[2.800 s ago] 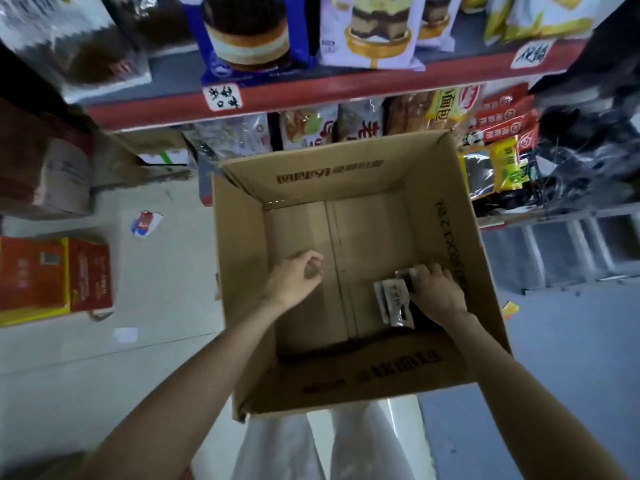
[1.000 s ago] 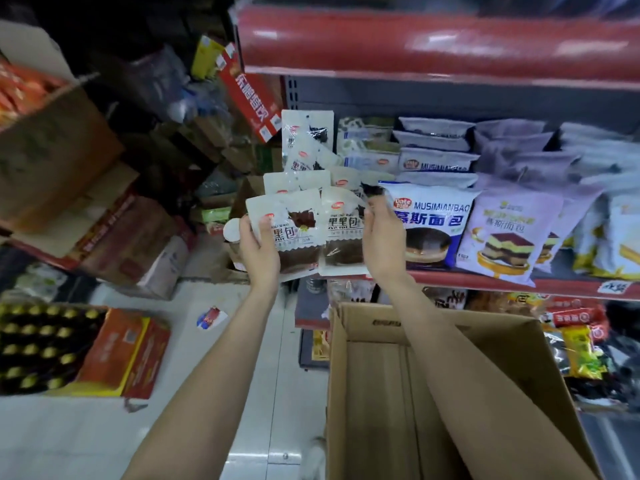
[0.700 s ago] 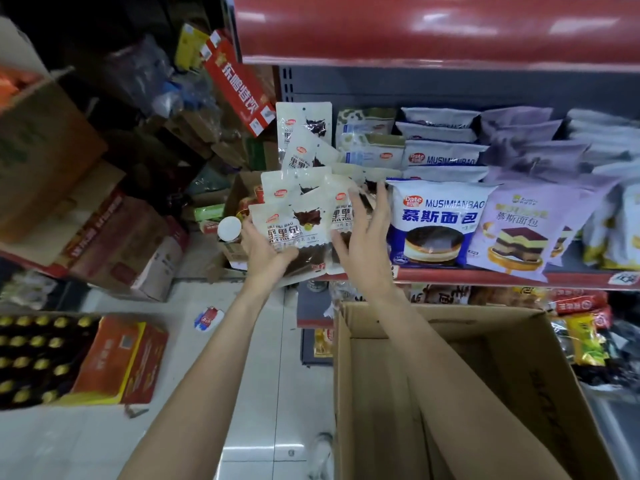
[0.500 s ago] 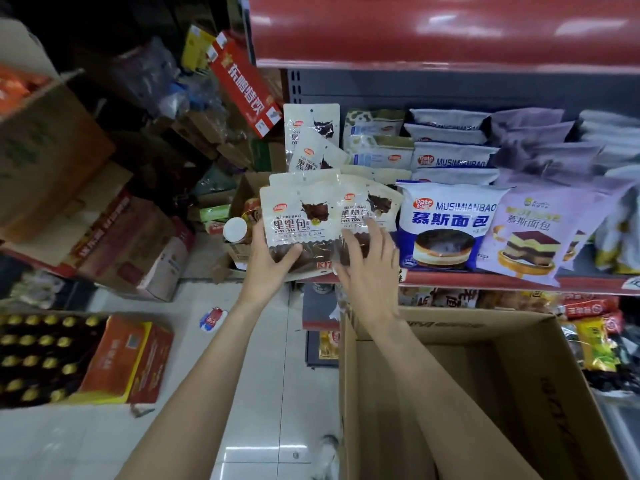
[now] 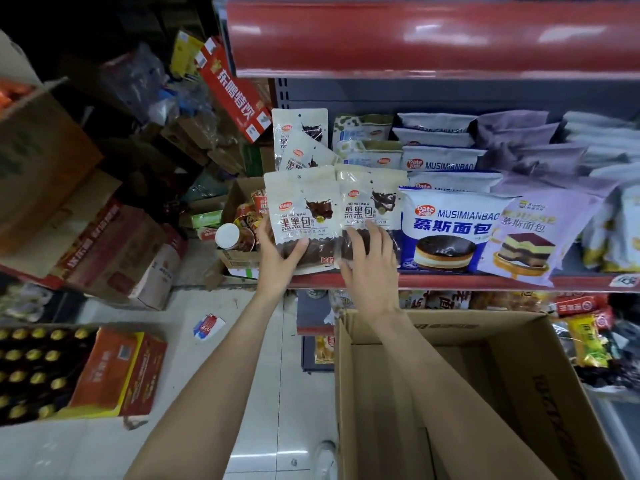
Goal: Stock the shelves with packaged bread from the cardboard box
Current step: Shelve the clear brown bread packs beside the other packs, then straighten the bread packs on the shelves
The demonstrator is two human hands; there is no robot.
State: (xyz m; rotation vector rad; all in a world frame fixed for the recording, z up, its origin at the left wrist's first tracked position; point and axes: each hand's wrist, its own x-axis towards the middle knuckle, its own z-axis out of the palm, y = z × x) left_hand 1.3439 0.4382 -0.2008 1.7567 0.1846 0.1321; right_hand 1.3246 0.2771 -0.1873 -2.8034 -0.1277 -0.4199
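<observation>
Two cream bread packs with dark bread inside stand side by side at the left end of the red-edged shelf (image 5: 450,283). My left hand (image 5: 278,252) grips the lower left corner of the left bread pack (image 5: 302,216), thumb across its front. My right hand (image 5: 369,258) rests flat, fingers spread, on the lower part of the right bread pack (image 5: 372,206). More of the same packs (image 5: 299,133) stand behind them. The open cardboard box (image 5: 533,403) sits below my right arm; what shows of its inside looks bare.
Blue mousse-bread bags (image 5: 450,226) and purple cake bags (image 5: 530,233) fill the shelf to the right. A red upper shelf (image 5: 433,39) overhangs. Stacked cartons (image 5: 114,251) and a crate of bottles (image 5: 34,372) crowd the floor on the left. Snacks fill the lower shelf (image 5: 585,337).
I lifted packs from the box up to the shelf. Over the last second my right hand slid down from the pack's top to press flat on its lower part; both packs now stand straighter.
</observation>
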